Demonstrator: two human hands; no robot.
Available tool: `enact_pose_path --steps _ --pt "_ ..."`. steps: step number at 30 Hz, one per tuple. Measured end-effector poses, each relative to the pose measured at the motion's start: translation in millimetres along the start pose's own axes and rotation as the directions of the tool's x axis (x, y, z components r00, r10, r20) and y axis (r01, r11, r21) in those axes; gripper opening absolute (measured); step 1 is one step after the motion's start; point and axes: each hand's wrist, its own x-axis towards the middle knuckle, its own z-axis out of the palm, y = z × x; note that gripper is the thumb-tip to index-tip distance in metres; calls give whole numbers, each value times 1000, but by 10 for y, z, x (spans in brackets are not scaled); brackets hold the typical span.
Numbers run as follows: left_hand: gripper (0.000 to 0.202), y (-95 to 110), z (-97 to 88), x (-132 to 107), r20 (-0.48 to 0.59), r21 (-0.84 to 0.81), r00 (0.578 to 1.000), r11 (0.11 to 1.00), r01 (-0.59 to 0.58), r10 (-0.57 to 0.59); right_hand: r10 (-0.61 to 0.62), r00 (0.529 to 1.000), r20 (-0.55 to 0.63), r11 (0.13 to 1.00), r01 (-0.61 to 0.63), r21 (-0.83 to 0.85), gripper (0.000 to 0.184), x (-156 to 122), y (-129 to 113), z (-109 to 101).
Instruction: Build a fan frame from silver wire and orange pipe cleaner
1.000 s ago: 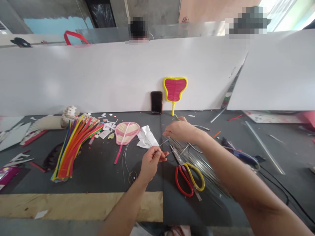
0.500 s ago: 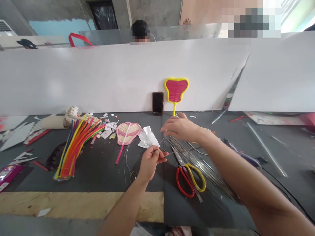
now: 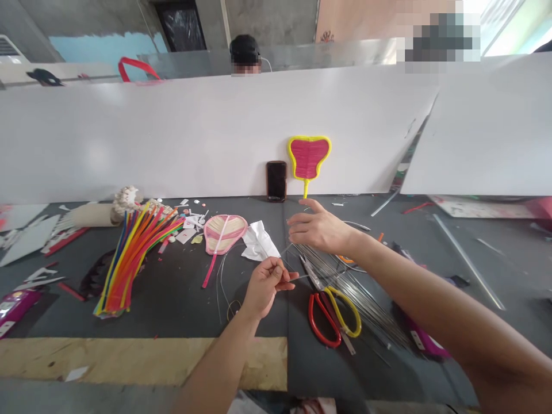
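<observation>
The left hand [image 3: 265,286] hangs just above the dark bench [image 3: 181,299], about the middle of it and a little toward the near edge. Its thumb and fingertips are pinched tight on one thin wire [image 3: 301,276], which runs off to the right toward the scissors. The right hand [image 3: 318,230] is farther back, near the left one but clear of it. It is loosely open with the forefinger stretched out to the left, and I can see nothing clamped in it. The wire is too fine for me to tell whether it touches those fingertips.

Just under and to the right of that hand lies a bundle of wires [image 3: 351,287], fanned out at a slant toward the near right. The scissors [image 3: 330,310], with one red and one yellow handle, lie across its near part.

A crumpled white paper [image 3: 259,241] sits just left of the hands, with a flat pink fan [image 3: 224,230] beside it. Farther left lies a sheaf of coloured sticks [image 3: 131,256]. At the far edge, a dark phone [image 3: 276,180] and a yellow-rimmed pink fan [image 3: 307,156] lean upright against a white board [image 3: 172,138]. Another person's head [image 3: 244,49] shows above the board.
</observation>
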Motion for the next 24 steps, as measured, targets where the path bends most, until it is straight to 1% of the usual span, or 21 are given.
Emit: enact_pose_path --steps 3,9,12,16,20,22,24 --pt "30 -34 17 1 -14 10 1000 1000 15 -15 31 1000 -6 999 -31 9 29 4 -3 19" --pt "30 -15 7 10 -50 -49 999 999 13 -15 59 989 136 998 -59 -7 27 54 -20 -51" --pt "30 8 -5 9 -44 -36 999 999 29 -31 30 985 171 999 -32 5 26 75 -17 -89" --pt "28 12 -6 -8 -24 10 999 999 33 -33 -52 985 163 998 46 41 26 66 -11 -98" --pt "27 -2 -3 -15 4 35 999 998 53 -53 -126 973 194 992 127 10 30 55 0 -103" --pt "26 0 -17 -2 6 9 998 998 55 -55 -103 980 170 995 104 0 30 53 0 -135" --pt "25 17 -50 23 -32 -69 999 997 29 -31 1 997 75 1000 -2 14 33 38 -27 -196"
